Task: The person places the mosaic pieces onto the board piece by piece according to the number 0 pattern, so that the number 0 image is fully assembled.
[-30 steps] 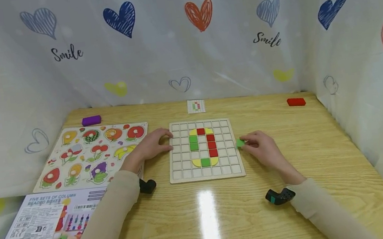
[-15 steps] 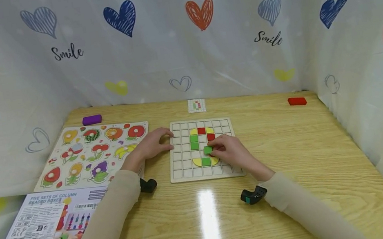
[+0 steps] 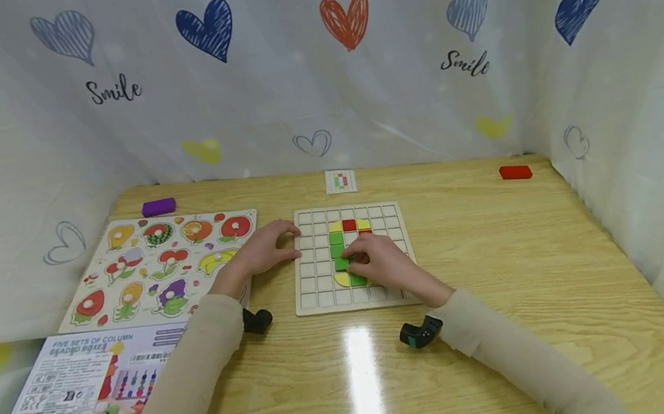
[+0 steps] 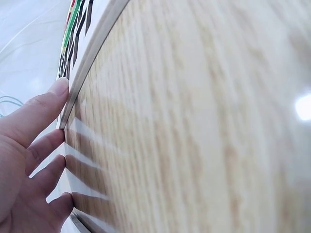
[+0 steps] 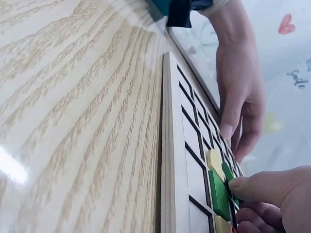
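Bright even light, glare on table (image 3: 363, 374), wrist views blurred

Both arms are covered by long, close-fitting beige sleeves (image 3: 509, 359) that reach to the wrists, leaving the left hand (image 3: 261, 250) and right hand (image 3: 379, 261) bare. Under each wrist sits a small black camera unit; the one at the right wrist (image 3: 420, 332) shows a teal patch on its side, while the one at the left wrist (image 3: 256, 320) looks plain black and rounded
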Tool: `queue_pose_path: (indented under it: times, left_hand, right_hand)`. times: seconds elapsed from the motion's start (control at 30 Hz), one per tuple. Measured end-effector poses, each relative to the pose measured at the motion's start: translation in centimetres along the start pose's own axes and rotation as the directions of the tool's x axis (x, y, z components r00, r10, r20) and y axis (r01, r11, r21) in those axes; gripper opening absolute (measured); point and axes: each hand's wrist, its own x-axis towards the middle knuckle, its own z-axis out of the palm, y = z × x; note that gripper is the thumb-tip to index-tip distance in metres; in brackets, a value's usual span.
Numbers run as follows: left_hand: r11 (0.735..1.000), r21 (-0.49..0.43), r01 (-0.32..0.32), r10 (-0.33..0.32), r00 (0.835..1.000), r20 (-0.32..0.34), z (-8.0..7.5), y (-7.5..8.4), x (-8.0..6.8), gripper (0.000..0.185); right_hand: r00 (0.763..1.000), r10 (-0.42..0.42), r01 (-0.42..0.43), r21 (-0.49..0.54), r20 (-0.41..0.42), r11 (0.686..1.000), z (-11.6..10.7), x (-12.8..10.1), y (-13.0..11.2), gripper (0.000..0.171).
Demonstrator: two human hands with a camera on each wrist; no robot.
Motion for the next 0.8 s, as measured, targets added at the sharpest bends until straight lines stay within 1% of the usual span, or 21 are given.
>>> queue_pose_path:
  times: [0.53,0.8]
  left_hand:
    - [1.0,-0.006,0.018,-0.018,1.0,-0.002,-0.08,0.1,-0.04,0.04]
    - [1.0,-0.003,0.015,-0.015,1.0,-0.002,0.0,-0.07,0.12,0.039]
  right_hand:
    - [0.999,0.009,-0.008,-0.016,0.045,1.0,0.04,0.4,-0.22,0.023]
    - [0.999,-0.003,0.003,0.005,0.043,1.0,0.11,0.35,-0.2,0.022]
